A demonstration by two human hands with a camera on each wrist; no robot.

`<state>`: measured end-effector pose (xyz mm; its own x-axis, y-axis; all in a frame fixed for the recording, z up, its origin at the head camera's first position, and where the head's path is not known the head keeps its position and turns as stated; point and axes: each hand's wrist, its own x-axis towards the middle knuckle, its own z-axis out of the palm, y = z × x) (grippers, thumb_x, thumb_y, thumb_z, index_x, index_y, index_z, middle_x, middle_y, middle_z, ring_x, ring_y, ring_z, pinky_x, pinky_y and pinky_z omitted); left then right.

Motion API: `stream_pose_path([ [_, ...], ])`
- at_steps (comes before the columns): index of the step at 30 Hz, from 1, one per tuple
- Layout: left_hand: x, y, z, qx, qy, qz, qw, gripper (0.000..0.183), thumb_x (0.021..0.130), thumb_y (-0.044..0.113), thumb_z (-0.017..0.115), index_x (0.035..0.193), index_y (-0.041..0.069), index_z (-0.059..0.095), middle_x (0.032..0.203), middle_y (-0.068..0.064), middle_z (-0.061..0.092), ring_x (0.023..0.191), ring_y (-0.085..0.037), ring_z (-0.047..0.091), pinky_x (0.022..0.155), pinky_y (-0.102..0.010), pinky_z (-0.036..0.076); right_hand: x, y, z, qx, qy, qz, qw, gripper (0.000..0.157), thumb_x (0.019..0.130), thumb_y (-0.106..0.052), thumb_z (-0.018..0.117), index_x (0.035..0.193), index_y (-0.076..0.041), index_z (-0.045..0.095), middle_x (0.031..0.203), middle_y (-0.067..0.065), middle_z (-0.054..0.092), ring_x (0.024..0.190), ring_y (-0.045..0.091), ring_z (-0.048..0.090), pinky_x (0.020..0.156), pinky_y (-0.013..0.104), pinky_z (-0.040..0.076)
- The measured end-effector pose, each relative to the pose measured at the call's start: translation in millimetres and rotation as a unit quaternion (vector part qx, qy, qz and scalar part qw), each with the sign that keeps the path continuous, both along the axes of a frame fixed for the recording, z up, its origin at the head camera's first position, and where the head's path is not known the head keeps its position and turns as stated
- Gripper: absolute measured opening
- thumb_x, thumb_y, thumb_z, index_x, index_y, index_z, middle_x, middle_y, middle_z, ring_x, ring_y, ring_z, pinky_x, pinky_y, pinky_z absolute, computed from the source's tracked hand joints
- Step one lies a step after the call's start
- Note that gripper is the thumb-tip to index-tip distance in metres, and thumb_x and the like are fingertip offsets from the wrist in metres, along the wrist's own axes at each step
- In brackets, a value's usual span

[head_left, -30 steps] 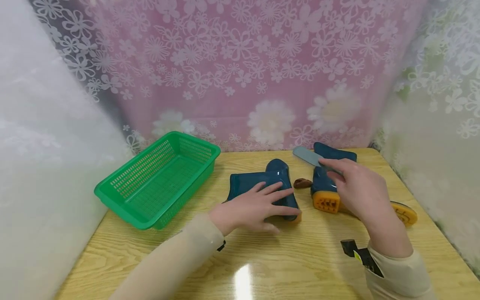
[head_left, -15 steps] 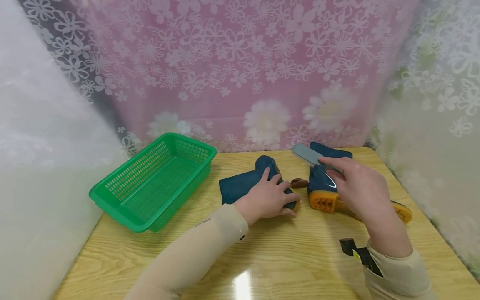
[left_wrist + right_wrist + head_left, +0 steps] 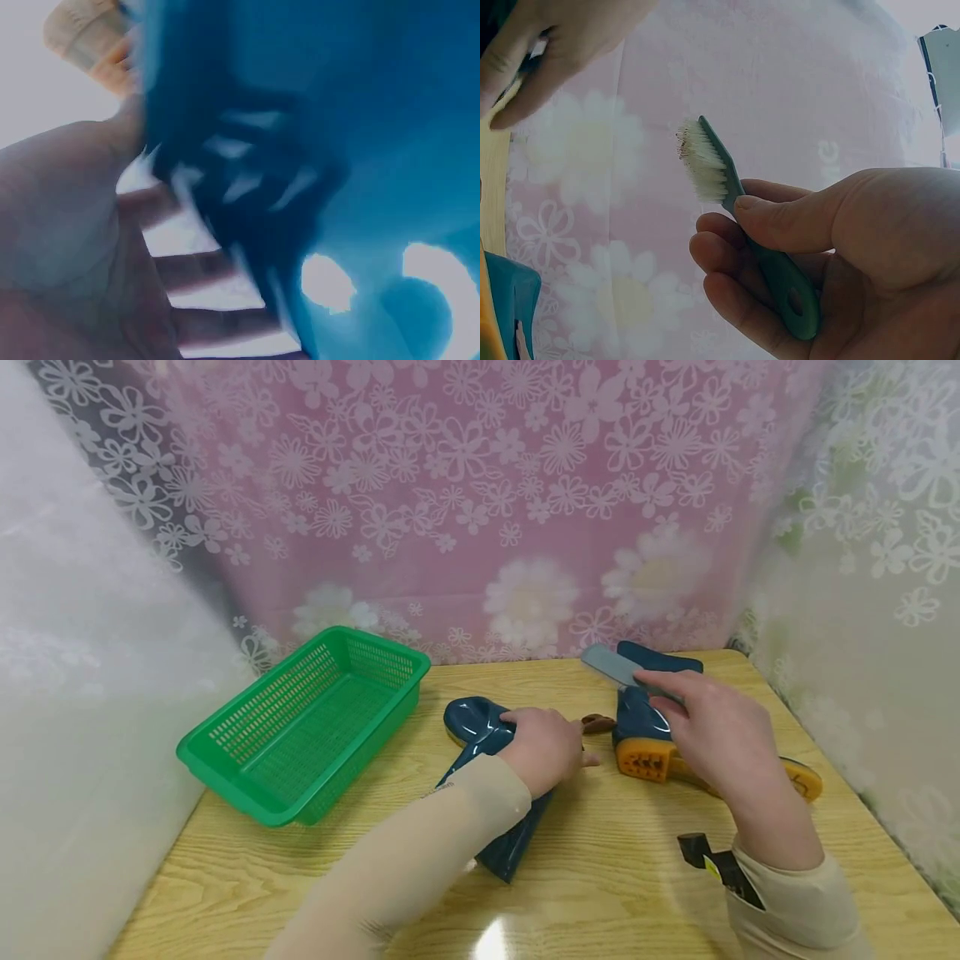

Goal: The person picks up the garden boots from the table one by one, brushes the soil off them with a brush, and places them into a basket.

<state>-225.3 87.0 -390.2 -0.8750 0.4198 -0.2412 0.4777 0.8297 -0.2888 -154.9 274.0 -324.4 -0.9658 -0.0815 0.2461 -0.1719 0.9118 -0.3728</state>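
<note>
My left hand (image 3: 546, 752) grips a dark blue rubber boot (image 3: 474, 718) around its heel and ankle, covering much of it. The shiny toe points to the back left and the shaft toward the table's front. Blue boot rubber (image 3: 397, 150) fills much of the left wrist view, blurred, with the fingers reaching behind it. In my right hand (image 3: 723, 752) is a grey-green scrubbing brush (image 3: 784, 281), pinched by thumb and fingers at the neck. Its pale bristles (image 3: 703, 165) have brown specks on the tip and touch nothing.
Beneath the right hand, another blue boot (image 3: 636, 714) lies on its side, orange sole (image 3: 643, 762) toward me. A small brown object (image 3: 597, 723) lies between the boots. A green plastic basket (image 3: 360, 758) stands at the left. Floral curtains (image 3: 465, 527) enclose the wooden table (image 3: 600, 893).
My left hand has gone from resting spread over the boot to gripping it. The boot has turned, its toe swinging left and its shaft forward. The right hand holds the brush almost still.
</note>
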Motion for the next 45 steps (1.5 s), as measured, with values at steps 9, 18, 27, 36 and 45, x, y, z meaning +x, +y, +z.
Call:
stream_pose_path([
  [9, -46.1, -100, 11.8, 0.168, -0.084, -0.125, 0.9741, 0.078, 0.107, 0.074, 0.052, 0.176, 0.047, 0.025, 0.184, -0.002, 0.020, 0.170, -0.031, 0.012, 0.133, -0.067, 0.008, -0.9, -1, 4.0, 0.007, 0.023, 0.010, 1.000, 0.042, 0.111, -0.013, 0.068, 0.153, -0.016, 0.069, 0.149, 0.026, 0.064, 0.054, 0.019, 0.052, 0.047, 0.039, 0.037],
  [18, -70.3, -147, -35.1, 0.235, -0.127, -0.073, 0.9609, 0.082, 0.106, 0.078, 0.049, 0.176, 0.048, 0.020, 0.184, -0.008, 0.018, 0.169, -0.036, 0.015, 0.131, -0.069, 0.014, -2.3, -2, -1.1, 0.005, -0.004, 0.010, 1.000, 0.042, 0.113, -0.016, 0.066, 0.155, -0.017, 0.067, 0.153, 0.026, 0.061, 0.054, 0.020, 0.050, 0.050, 0.039, 0.036],
  [27, -55.4, -137, -43.5, 0.199, -0.043, 0.049, 0.9778, 0.082, 0.105, 0.084, 0.038, 0.176, 0.052, 0.014, 0.177, -0.016, 0.031, 0.162, -0.042, 0.032, 0.123, -0.067, 0.037, -1.5, -2, -2.7, 0.001, 0.001, 0.009, 1.000, 0.043, 0.113, -0.015, 0.066, 0.155, -0.016, 0.067, 0.150, 0.027, 0.063, 0.059, 0.020, 0.055, 0.050, 0.039, 0.038],
  [36, -26.1, -136, -32.2, 0.152, -0.013, 0.185, 0.9708, 0.091, 0.106, 0.085, 0.031, 0.179, 0.033, 0.020, 0.169, -0.023, 0.044, 0.131, -0.040, 0.066, 0.098, -0.056, 0.059, -0.3, -4, -1.7, 0.002, -0.004, 0.008, 1.000, 0.043, 0.113, -0.016, 0.066, 0.156, -0.016, 0.066, 0.153, 0.028, 0.061, 0.056, 0.020, 0.050, 0.050, 0.039, 0.037],
  [45, 4.9, -147, -23.3, 0.132, 0.046, 0.151, 0.9786, 0.095, 0.104, 0.086, 0.033, 0.178, 0.029, 0.027, 0.174, -0.020, 0.037, 0.129, -0.041, 0.067, 0.094, -0.056, 0.059, -0.2, -4, -2.3, 0.001, -0.004, 0.013, 1.000, 0.043, 0.113, -0.015, 0.065, 0.156, -0.016, 0.066, 0.153, 0.028, 0.060, 0.053, 0.020, 0.048, 0.049, 0.039, 0.036],
])
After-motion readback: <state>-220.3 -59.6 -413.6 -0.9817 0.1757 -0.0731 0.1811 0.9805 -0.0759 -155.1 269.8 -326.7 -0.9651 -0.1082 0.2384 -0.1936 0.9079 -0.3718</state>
